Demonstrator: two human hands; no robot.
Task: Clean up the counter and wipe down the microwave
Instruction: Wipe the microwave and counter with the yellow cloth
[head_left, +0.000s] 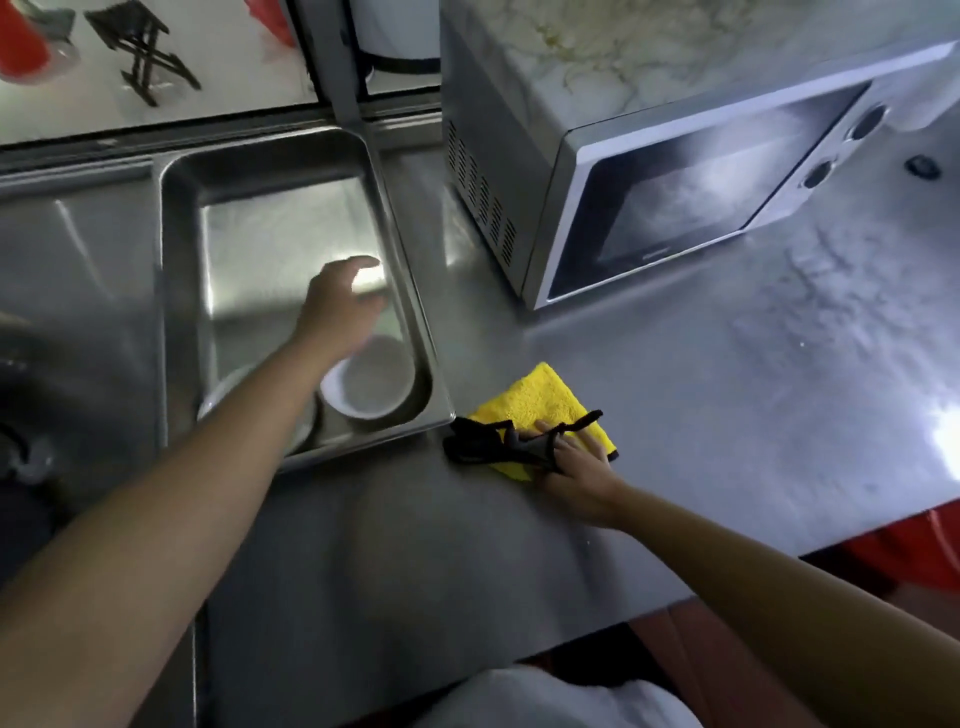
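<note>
A folded yellow cloth (540, 400) lies on the steel counter (727, 395) just right of the sink. My right hand (576, 467) rests on its near edge and holds a black cloth or strap (483, 444) that trails to the left. My left hand (337, 306) hovers over the steel sink basin (280, 228), its fingers loosely curled and holding nothing. Below that hand a white bowl (374, 384) sits in the basin, beside a white plate (228, 395) partly hidden by my forearm. The silver microwave (675, 176) stands at the back right, door closed.
A window with a metal frame (332, 62) runs behind the sink. A small dark object (922, 166) lies on the counter right of the microwave. Something red (898, 545) shows below the counter's front edge. A white container (395, 31) stands behind the microwave.
</note>
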